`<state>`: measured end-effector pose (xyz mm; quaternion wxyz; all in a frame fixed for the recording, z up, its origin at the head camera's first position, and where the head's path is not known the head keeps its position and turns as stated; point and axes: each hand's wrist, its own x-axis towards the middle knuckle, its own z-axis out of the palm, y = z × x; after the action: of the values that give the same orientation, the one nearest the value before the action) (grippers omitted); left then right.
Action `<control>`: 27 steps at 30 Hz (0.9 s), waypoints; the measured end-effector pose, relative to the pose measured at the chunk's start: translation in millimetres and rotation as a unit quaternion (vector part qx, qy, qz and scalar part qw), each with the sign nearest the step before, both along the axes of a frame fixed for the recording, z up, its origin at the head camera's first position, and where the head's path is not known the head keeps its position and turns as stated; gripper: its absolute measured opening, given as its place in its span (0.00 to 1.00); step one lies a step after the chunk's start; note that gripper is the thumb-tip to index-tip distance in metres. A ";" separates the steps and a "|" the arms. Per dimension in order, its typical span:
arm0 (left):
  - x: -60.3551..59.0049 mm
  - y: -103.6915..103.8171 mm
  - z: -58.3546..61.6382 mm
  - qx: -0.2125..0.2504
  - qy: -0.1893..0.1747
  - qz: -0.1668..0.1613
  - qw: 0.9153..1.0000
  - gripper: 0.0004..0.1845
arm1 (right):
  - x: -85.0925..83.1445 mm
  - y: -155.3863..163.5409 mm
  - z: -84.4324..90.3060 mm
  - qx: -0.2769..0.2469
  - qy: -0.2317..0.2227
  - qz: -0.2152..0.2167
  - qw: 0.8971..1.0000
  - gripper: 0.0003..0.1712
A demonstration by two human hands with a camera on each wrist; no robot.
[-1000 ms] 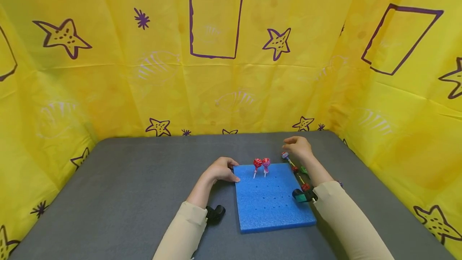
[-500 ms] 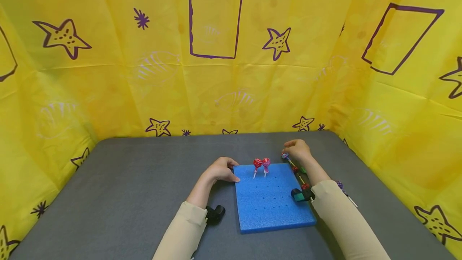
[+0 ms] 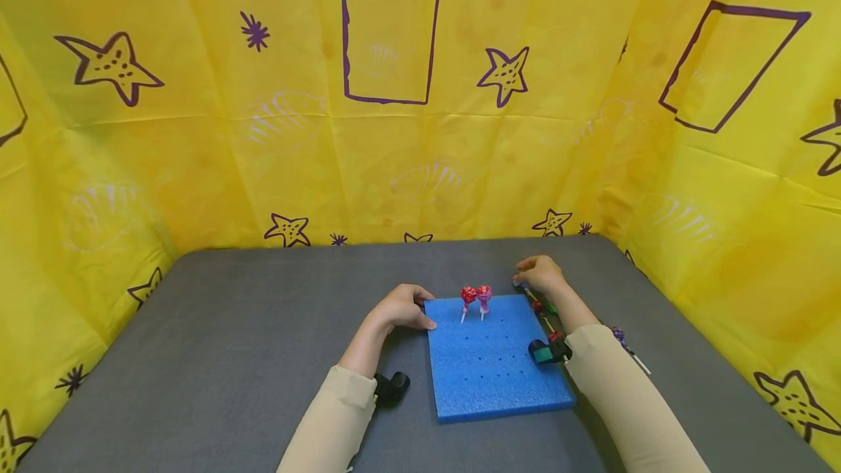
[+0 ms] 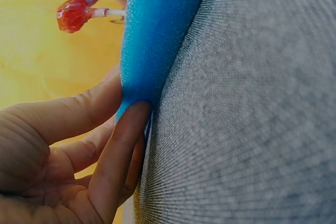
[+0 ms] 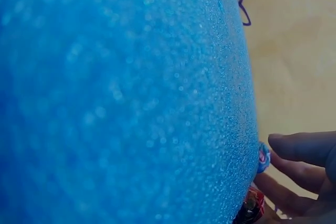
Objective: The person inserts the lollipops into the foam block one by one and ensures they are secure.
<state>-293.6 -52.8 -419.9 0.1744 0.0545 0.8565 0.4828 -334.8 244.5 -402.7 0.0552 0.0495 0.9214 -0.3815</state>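
Foam board [image 3: 493,363] between both hands

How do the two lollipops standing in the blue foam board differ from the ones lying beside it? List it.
The two standing lollipops are upright, sticks pushed into the foam board at its far edge; the loose lollipops lie flat on the grey table along its right side. No hand touches the standing pair; the right hand reaches the loose ones. Both groups are wrapped, on thin sticks.

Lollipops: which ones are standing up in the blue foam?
The two red-wrapped lollipops at the far edge of the foam board stand upright; the others lie flat on the table beside the right hand.
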 end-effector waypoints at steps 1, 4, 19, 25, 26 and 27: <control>0.0 0.2 -0.1 -0.001 0.001 0.000 1.000 0.26 | -0.3 0.4 -0.8 -0.001 0.001 0.003 1.000 0.23; -0.1 0.3 -0.2 -0.002 0.002 -0.002 1.000 0.26 | -0.5 2.1 -2.9 -0.001 0.005 0.013 1.000 0.22; 0.2 0.2 -0.7 0.003 -0.003 -0.002 1.000 0.26 | -1.9 8.4 -6.1 0.008 0.031 0.034 0.999 0.17; 0.6 0.5 0.8 0.011 -0.008 0.000 1.000 0.26 | -1.7 5.5 -7.8 0.020 0.028 0.025 0.999 0.16; 0.8 0.7 1.0 0.012 -0.007 -0.001 1.000 0.26 | -1.8 5.1 -8.6 0.024 0.029 0.024 0.999 0.16; 1.1 0.8 1.2 0.011 -0.006 -0.002 1.000 0.26 | -1.9 4.5 -9.2 0.028 0.028 0.021 0.999 0.16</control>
<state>-292.5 -52.0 -418.7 0.1801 0.0555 0.8499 0.4921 -336.7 249.0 -411.9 0.0358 0.0204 0.9337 -0.3556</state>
